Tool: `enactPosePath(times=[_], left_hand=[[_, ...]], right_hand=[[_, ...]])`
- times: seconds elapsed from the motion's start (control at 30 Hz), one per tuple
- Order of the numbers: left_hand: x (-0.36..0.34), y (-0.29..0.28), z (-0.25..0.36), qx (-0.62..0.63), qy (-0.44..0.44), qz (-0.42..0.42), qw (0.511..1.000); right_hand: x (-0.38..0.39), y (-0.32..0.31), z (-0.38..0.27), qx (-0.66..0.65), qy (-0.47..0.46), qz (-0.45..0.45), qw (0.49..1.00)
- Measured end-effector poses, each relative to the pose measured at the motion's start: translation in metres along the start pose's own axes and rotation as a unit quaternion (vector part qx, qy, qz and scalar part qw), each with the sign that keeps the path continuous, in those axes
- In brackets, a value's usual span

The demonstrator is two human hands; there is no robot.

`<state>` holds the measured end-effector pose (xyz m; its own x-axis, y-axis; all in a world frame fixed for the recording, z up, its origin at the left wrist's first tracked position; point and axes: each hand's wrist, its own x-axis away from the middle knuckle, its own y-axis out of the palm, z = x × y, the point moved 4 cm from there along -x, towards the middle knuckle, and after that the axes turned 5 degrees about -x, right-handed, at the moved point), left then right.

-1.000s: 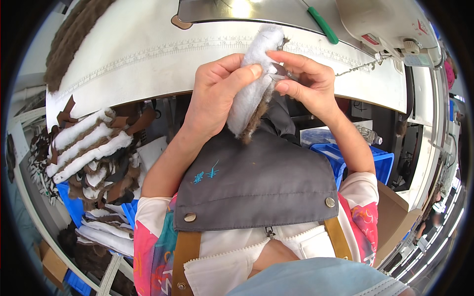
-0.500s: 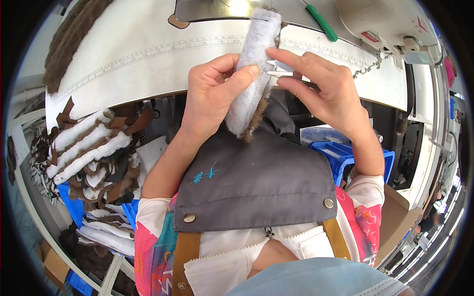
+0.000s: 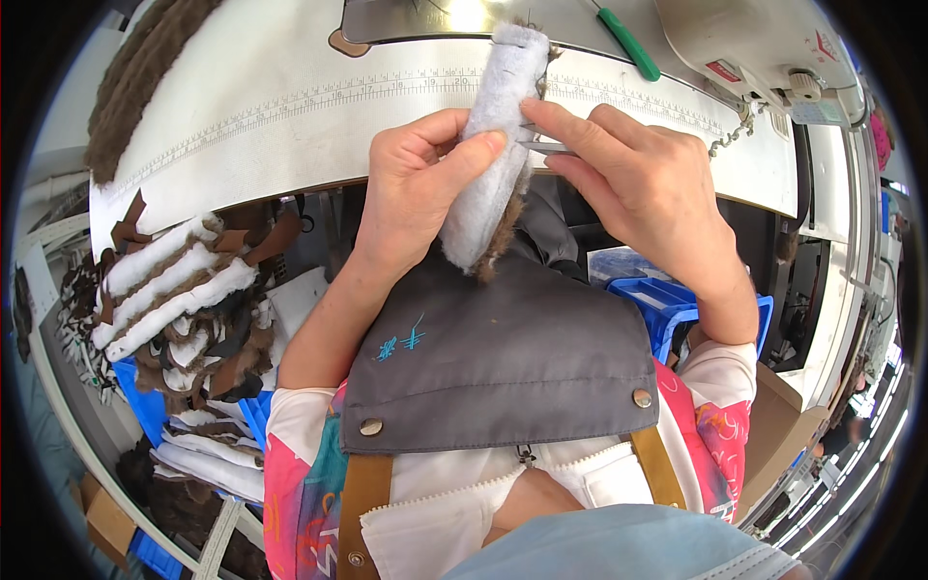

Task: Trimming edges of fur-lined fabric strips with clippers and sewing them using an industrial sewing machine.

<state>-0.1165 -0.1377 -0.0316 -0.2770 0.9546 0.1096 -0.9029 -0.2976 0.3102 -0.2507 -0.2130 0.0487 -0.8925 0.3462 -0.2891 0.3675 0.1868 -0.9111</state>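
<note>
A long strip with a white fleecy face and brown fur edge (image 3: 478, 208) is held upright above the bench's front edge. My left hand (image 3: 416, 188) grips it, thumb pressed on the white face. My right hand (image 3: 643, 193) has its fingers closed round a small pointed metal tool (image 3: 546, 145), snips or tweezers, whose tips are at the strip's right edge; its index fingertip rests on the white face.
The white bench (image 3: 242, 126) carries a dark fur strip (image 3: 140, 72). A green-handled tool (image 3: 628, 43) lies beside the sewing machine (image 3: 754, 53). Layered fur and white pieces (image 3: 174, 290) fill the left side. A blue crate (image 3: 667, 300) is at right, with distant people beyond.
The strip's top has risen and tilted slightly left, showing more of its white face. My right hand has shifted rightward, and the metal tool's blades show more clearly at the strip's edge.
</note>
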Motion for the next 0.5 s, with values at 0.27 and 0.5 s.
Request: enactPosePath(times=[0.27,0.5], left_hand=[[0.003,0.001,-0.004,0.029,-0.034,-0.006,0.999],[0.002,0.005,-0.002,0.108,-0.055,-0.043,0.992]], right_hand=[[0.005,0.021,0.015,-0.063,-0.067,0.059,0.994],[0.009,0.046,0.032,-0.353,-0.037,0.101,0.929]])
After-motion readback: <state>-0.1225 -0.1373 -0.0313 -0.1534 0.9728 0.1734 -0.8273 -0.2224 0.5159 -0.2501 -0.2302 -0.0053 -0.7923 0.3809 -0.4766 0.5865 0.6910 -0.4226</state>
